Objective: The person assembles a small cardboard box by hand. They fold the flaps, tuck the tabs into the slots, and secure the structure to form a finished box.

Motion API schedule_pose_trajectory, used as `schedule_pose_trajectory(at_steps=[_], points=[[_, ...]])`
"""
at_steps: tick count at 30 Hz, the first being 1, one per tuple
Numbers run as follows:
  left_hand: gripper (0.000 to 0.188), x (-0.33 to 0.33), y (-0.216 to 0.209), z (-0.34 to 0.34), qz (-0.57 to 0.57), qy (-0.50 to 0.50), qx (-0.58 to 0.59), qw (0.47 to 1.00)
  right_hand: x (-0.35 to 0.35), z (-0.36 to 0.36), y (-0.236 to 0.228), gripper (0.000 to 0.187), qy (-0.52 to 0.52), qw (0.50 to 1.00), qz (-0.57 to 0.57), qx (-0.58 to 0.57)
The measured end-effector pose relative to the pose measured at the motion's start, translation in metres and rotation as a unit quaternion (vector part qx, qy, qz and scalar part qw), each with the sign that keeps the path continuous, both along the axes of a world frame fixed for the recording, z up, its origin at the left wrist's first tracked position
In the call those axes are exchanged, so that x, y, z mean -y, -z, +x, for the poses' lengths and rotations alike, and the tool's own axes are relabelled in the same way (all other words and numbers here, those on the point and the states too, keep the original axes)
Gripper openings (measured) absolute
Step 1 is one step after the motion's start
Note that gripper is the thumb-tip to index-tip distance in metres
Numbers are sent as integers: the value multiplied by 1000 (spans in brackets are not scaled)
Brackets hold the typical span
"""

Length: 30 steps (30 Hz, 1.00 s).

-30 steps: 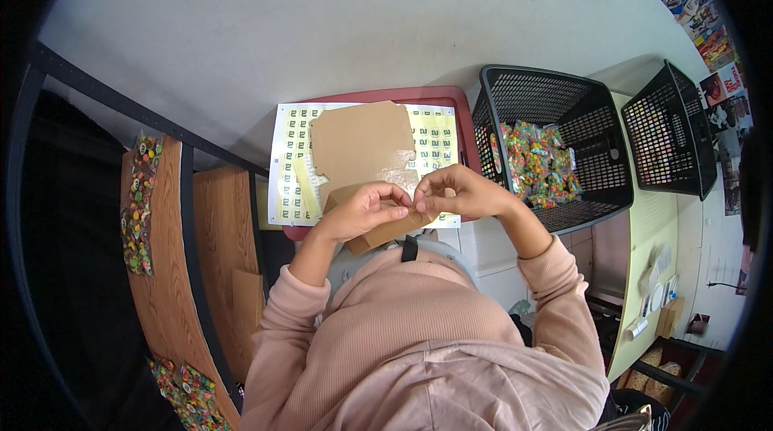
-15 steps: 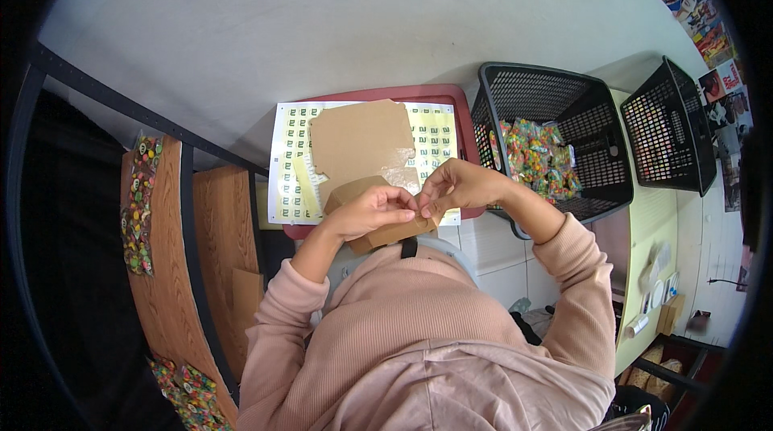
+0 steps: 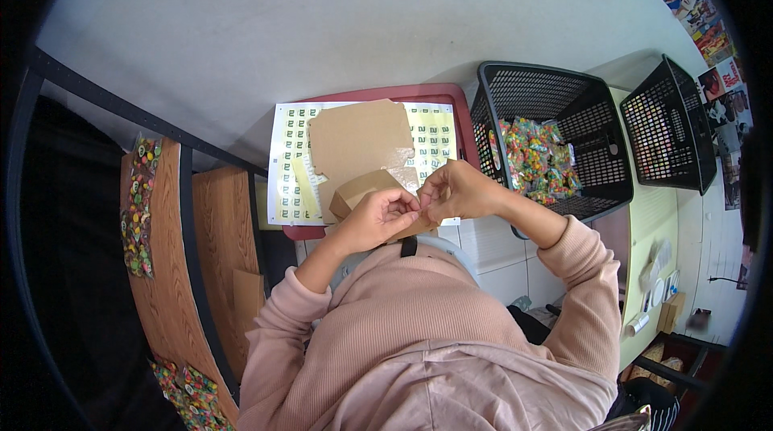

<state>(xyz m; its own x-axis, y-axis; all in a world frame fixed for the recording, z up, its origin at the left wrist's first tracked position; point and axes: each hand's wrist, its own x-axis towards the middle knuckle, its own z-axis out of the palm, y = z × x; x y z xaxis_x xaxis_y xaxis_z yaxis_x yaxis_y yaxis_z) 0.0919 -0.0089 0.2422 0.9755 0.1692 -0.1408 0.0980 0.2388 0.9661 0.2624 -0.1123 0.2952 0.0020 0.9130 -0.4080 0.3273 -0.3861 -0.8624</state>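
Note:
A small brown cardboard box [image 3: 354,189], partly folded up, sits close to my body at the near edge of the sticker sheets. My left hand [image 3: 380,216] is closed on its near side, thumb and fingers pinched together. Right beside it my right hand [image 3: 460,192] pinches the box's right corner, and the two sets of fingertips almost meet. The fingers hide that corner and most of the near wall. Beyond the box lies a flat brown cardboard blank [image 3: 361,137], on white and yellow sheets [image 3: 288,141] of round labels.
A red tabletop or tray [image 3: 460,121] carries the sheets. To the right stands a black plastic basket [image 3: 600,133] with colourful candy bags [image 3: 535,157], then another black basket [image 3: 668,129]. At left, wooden shelves [image 3: 165,222] hold more candy bags [image 3: 141,210].
My left hand has shifted slightly and now covers more of the box's near wall. The box has tilted a little. My right hand stays pinched at the corner.

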Motion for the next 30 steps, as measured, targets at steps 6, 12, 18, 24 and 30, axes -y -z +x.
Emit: schedule_pose_trajectory(at_steps=[6,12,18,24,30], points=[[12,-2,1,2,5,-5,5,1000,1,0,5,13,16,999,33,-8],[11,1,2,3,27,-28,-13,999,0,-1,5,7,12,998,46,43],[12,-3,6,4,34,-34,1,999,0,7,13,13,-16,996,47,-77],[12,-5,1,5,68,-12,-18,997,-1,12,21,20,-34,988,49,-146],[11,-1,-4,3,192,-9,-41,981,-2,10,11,30,-77,995,31,-59]])
